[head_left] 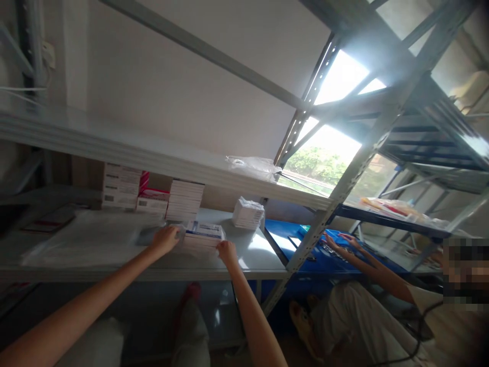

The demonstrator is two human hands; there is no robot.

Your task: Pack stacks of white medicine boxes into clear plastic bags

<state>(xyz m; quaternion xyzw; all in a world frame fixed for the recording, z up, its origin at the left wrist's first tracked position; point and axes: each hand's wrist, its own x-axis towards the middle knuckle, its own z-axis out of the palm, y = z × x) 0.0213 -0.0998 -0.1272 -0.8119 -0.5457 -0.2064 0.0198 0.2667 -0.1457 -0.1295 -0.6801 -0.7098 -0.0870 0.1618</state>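
On the grey shelf before me sits a stack of small white boxes with blue print (203, 230), with a clear plastic bag (187, 248) around it. My left hand (166, 240) is closed on the bag's plastic at the left of the stack. At the stack's right side, my right hand (227, 253) pinches the bag near the front corner. Flat clear plastic bags (91, 237) lie to the left of my left hand. A wrapped block of white boxes (248, 213) stands behind and right of my right hand.
Behind my hands stand a tall stack of white boxes (185, 200), a pink-and-white box (152, 203) and more stacked boxes (121, 186). An upper shelf (153, 165) overhangs them. A metal post (309, 237) rises at right; beyond it a co-worker's hands (340, 243) work over a blue surface.
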